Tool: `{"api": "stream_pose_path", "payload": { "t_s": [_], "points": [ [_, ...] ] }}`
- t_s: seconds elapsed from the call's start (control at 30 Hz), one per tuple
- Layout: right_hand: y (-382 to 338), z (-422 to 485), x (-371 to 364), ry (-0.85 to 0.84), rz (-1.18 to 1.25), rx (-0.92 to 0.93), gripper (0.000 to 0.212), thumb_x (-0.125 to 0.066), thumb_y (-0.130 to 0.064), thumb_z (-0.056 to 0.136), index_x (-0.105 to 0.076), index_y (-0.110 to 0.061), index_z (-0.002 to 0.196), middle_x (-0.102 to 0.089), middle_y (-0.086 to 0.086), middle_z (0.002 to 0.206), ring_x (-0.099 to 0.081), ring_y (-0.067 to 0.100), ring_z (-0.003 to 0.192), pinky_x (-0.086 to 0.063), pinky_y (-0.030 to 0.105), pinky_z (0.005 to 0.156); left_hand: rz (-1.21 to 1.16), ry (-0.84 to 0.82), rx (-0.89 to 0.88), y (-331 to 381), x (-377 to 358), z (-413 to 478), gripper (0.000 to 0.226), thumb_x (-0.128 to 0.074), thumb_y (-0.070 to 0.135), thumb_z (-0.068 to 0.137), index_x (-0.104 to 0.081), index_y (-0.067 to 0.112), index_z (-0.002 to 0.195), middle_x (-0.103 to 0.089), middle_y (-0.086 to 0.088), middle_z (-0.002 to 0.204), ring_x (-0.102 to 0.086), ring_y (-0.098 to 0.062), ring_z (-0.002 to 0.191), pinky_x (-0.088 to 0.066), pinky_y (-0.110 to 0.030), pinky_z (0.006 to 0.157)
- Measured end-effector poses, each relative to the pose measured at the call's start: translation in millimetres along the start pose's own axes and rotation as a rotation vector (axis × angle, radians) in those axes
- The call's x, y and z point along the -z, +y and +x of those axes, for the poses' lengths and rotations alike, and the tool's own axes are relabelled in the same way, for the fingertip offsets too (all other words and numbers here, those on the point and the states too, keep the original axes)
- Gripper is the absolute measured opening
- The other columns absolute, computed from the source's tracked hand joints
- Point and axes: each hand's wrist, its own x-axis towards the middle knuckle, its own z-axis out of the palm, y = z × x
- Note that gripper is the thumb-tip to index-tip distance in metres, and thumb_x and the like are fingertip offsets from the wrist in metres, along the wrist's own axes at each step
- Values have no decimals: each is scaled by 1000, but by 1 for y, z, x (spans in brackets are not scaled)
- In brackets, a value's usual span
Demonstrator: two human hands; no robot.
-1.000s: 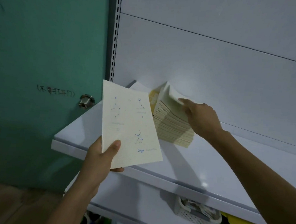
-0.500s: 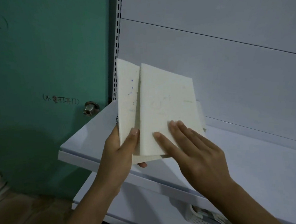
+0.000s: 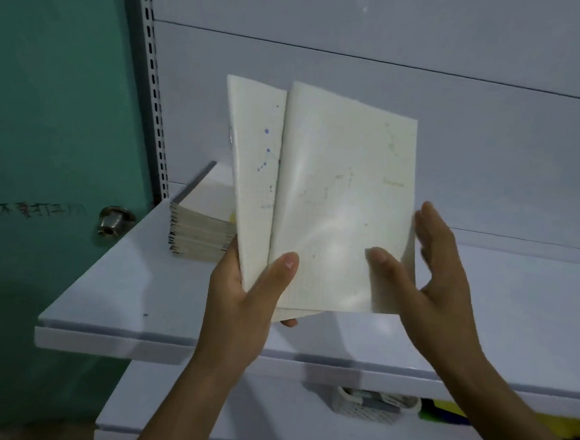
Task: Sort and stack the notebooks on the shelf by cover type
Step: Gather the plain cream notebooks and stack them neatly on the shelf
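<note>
Noted at far left: green door (image 3: 47,134) with knob (image 3: 113,221), no part of the job. Next, lying flat at the left end of the shelf (image 3: 139,295), close by the slotted upright (image 3: 151,72): stack of notebooks (image 3: 202,227).

Held upright above the shelf front, fanned apart at the top: blue-dotted notebook (image 3: 253,183) behind, pale notebook (image 3: 344,206) in front and overlapping it. Left hand (image 3: 241,305) gripping both at the lower left corner, thumb over the front cover, fingers behind. Right hand (image 3: 439,275) spread, fingers straight beside the right edge, thumb tip on the front cover; contact behind not determinable.

Judged step: comparing covers before stacking. Recommended: keep the left grip firm, slide the front copy aside with the right to expose both prints fully, match by print colour, then lay squarely on the matching pile.

Below right, on the lower shelf: basket (image 3: 364,409).
</note>
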Motion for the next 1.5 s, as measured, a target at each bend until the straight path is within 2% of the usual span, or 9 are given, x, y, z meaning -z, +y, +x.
{"api": "stream_pose_path", "payload": {
  "t_s": [0.07,0.13,0.5,0.67,0.93,1.07,1.27,1.37,1.5],
  "points": [
    [9,-1,19,-114,239,-192,52,-63,-54,79,-49,-36,126,-63,-19,117,-63,3,102,-55,23,74,-37,-54,37,-9,-16,1,24,-68,31,74,-65,40,97,-70,6,89,-68,-14,75,-50,-28,45],
    [22,-3,38,-155,354,-282,45,-59,-49,76,-56,-32,117,-69,-14,102,-68,8,89,-54,19,62,-44,-113,71,-18,-31,2,27,-68,31,75,-65,37,100,-71,4,92,-68,-15,75,-50,-28,47],
    [108,18,125,-96,577,-385,43,-57,-31,84,-53,-22,126,-68,0,113,-68,20,98,-57,30,71,-9,-385,165,-68,-142,25,31,-62,24,78,-60,34,107,-70,10,88,-69,-11,76,-52,-26,50],
    [166,37,212,-7,558,-383,40,-57,-30,85,-52,-25,124,-68,-3,110,-67,21,100,-58,34,73,56,-454,173,-94,-248,30,37,-61,31,78,-54,35,114,-68,14,95,-67,-13,89,-54,-26,55],
    [268,44,358,144,449,-443,34,-59,-30,86,-54,-27,119,-66,-4,108,-66,23,98,-59,38,74,173,-412,158,-153,-426,5,41,-60,41,84,-38,45,118,-61,24,102,-60,9,93,-47,-5,60],
    [314,52,417,214,299,-483,24,-60,-22,91,-54,-26,114,-63,-7,101,-63,22,91,-57,27,61,343,-391,178,-189,-494,7,43,-61,32,88,-33,36,120,-62,4,113,-65,-11,89,-53,-17,60],
    [382,75,482,245,105,-606,35,-62,-22,91,-49,-21,123,-57,-2,108,-57,16,90,-50,30,66,658,-594,139,-236,-569,28,48,-58,39,90,-46,19,132,-54,6,131,-48,-14,123,-42,-31,99],
    [411,89,502,236,34,-615,32,-61,-17,92,-50,-20,122,-57,-6,102,-56,15,90,-47,27,65,809,-723,122,-258,-598,36,50,-57,45,89,-50,14,128,-53,-1,132,-45,-20,124,-40,-41,102],
    [438,103,514,181,7,-680,38,-60,-13,92,-50,-11,129,-60,9,120,-57,30,105,-51,49,88,984,-717,107,-275,-622,38,48,-55,55,86,-54,13,109,-56,-2,109,-50,-22,109,-43,-40,92]
  ]
}}
